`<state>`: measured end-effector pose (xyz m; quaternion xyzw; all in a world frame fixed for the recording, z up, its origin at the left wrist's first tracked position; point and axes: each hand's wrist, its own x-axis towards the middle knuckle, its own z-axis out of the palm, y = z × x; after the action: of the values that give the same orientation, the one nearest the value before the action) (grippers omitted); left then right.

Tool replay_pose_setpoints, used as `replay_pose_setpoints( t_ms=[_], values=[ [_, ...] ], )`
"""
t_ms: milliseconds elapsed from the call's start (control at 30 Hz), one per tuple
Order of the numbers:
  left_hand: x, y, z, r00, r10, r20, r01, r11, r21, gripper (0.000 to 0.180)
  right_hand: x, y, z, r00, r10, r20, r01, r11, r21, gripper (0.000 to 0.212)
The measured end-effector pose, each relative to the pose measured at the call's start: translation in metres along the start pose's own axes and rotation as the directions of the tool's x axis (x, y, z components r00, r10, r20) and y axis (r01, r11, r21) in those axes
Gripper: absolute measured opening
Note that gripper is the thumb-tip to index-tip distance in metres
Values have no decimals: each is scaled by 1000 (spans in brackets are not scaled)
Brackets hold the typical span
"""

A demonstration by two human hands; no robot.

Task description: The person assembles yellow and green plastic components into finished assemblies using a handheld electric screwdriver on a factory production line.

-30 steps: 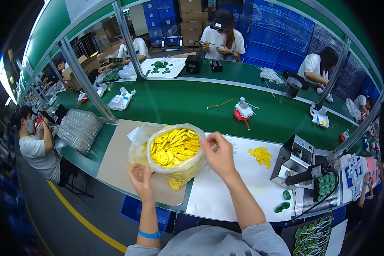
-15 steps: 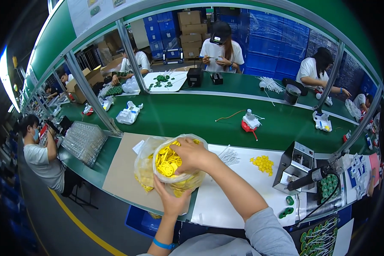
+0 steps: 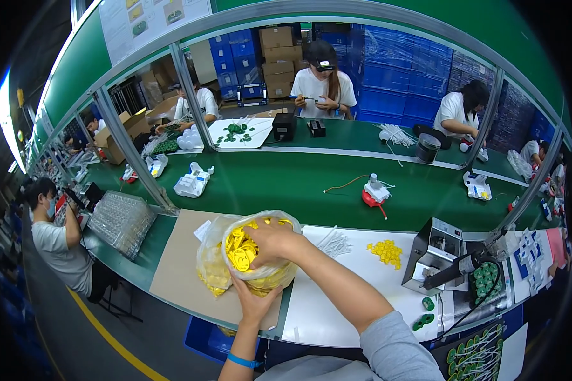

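Observation:
A clear plastic bag (image 3: 211,259) stands with its mouth gaping on the brown cardboard sheet (image 3: 175,267). Flat, round yellow plastic pieces (image 3: 240,249) fill it. My left hand (image 3: 255,301) cups the bag's near side from below, thumb up against the plastic. Inside the bag's mouth is my right hand (image 3: 270,244), pushed in among the yellow pieces. Its fingers are hidden there, so what they grip cannot be seen.
Right of the bag, a white sheet (image 3: 324,305) bears white cable ties (image 3: 334,241), a pile of yellow parts (image 3: 386,253) and a metal bench machine (image 3: 433,254). A red-and-white assembly (image 3: 375,190) sits on the green belt (image 3: 267,184). Co-workers sit beyond it.
My right hand has sunk deeper into the bag, and its fingers have gone out of sight. My left hand still supports the bag. The whole view has shifted slightly.

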<state>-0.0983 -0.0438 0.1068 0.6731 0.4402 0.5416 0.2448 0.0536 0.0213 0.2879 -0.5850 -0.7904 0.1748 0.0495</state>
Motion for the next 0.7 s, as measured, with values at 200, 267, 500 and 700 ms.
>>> replay_pose_setpoints(
  t_ms=[200,267,500,700],
  values=[
    [7,-1,-30,997,81,4,-81,984,159,137,13,-30,-17,988,3,152,-11,999,50,101],
    [8,-1,-38,996,94,0,-93,981,169,136,9,-45,-20,991,16,130,-18,1000,10,100],
    [15,-3,-61,995,97,4,-97,988,118,134,11,-72,-25,995,58,80,-57,998,-19,96],
    [17,6,-97,997,74,2,-73,990,123,133,13,-95,-38,990,73,119,-75,997,13,94]
  ],
)
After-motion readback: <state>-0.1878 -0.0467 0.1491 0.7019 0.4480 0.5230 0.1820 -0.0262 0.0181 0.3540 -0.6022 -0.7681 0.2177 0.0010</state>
